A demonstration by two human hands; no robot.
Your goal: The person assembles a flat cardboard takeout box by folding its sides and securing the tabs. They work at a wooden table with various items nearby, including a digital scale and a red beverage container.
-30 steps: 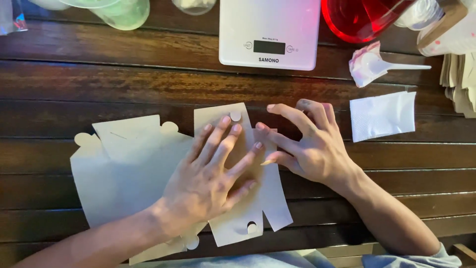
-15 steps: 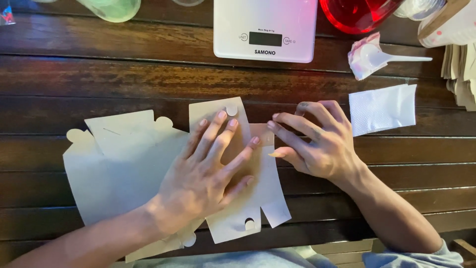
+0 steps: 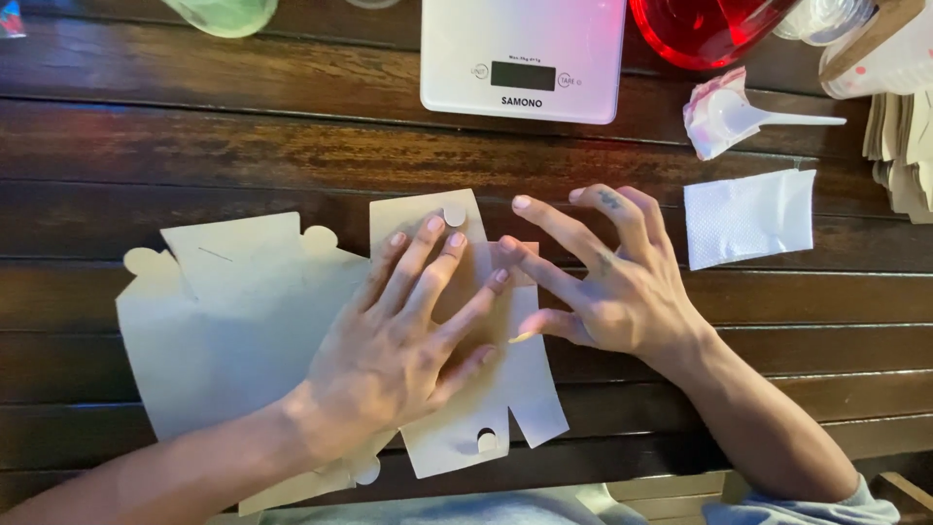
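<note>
Pressing, left hand point(image 3: 389, 350): I have it flat, palm down, fingers spread, on the folded cardboard cutout point(image 3: 457, 321).
Right hand point(image 3: 607, 282): open, fingers splayed, its fingertips on the cutout's right edge, just beside my left fingers; it grips nothing.
Cutout: lies on the dark wooden desk point(image 3: 194, 156), partly over a larger flat cardboard sheet point(image 3: 214, 321) to its left.
Further right: white paper napkin point(image 3: 748, 216), crumpled wrapper with a plastic spoon point(image 3: 724, 115).
Far edge: white kitchen scale point(image 3: 523, 58), red bowl point(image 3: 700, 27), green cup point(image 3: 224, 14).
</note>
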